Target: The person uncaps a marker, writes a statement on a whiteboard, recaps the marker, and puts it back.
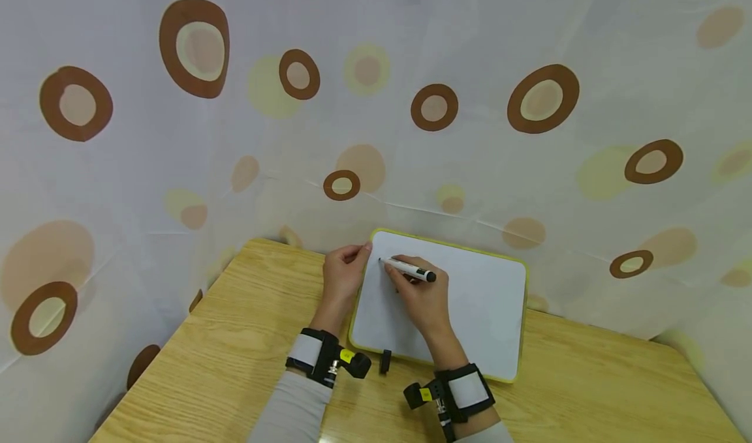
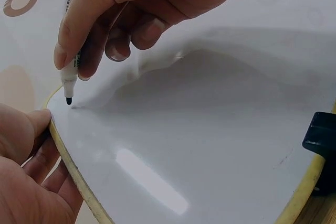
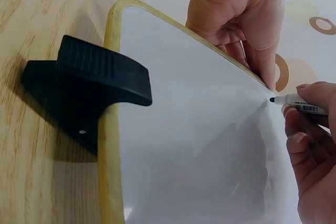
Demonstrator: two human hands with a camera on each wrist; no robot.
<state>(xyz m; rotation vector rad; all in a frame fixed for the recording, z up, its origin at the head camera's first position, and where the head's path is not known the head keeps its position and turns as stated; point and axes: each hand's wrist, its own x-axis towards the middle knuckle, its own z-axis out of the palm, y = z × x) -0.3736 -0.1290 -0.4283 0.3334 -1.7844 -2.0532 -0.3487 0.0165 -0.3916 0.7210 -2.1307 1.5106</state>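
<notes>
A whiteboard (image 1: 476,299) with a yellow rim is set on the wooden table. At its upper left edge, my left hand (image 1: 343,274) pinches the rim, thumb in front and other fingers behind, as the left wrist view shows. My right hand (image 1: 427,303) holds a white marker (image 1: 411,270) with a black end, its bare black tip pointing at the board's upper left corner. The tip is very close to the surface; whether it touches is hard to tell. In the right wrist view, the marker (image 3: 310,107) lies between thumb and fingers.
A black clip-like holder (image 3: 100,77) sits over the board's lower edge. Wood-grained table (image 1: 247,338) extends to both sides. Behind hangs a pale sheet (image 1: 376,143) patterned with brown and yellow circles. Each wrist wears a strapped camera (image 1: 355,365).
</notes>
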